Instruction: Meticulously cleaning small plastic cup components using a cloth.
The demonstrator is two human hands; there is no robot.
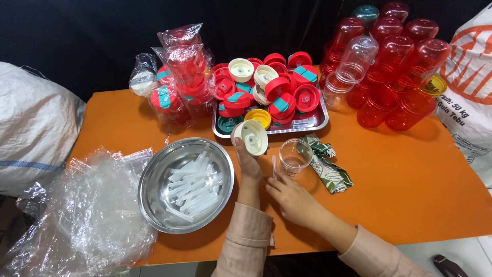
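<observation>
My left hand [248, 163] holds a round cream lid [251, 137] upright, its inner side facing me, just in front of the steel tray [319, 121]. My right hand [292, 199] rests on the orange table [410, 179], its fingertips pinching the near end of a short clear straw [274, 165] that lies flat. A small clear cup [295, 156] stands upright right beside the straw. The steel tray is piled with red, cream, teal and yellow lids [279, 95].
A steel bowl [154, 179] of several clear straws sits at the left. Crumpled clear plastic [92, 205] lies at the near left, bagged lids [179, 72] behind it. Stacked red and clear cups [394, 66] stand at the back right, white sacks [469, 87] at both sides, and a folded green cloth [328, 166].
</observation>
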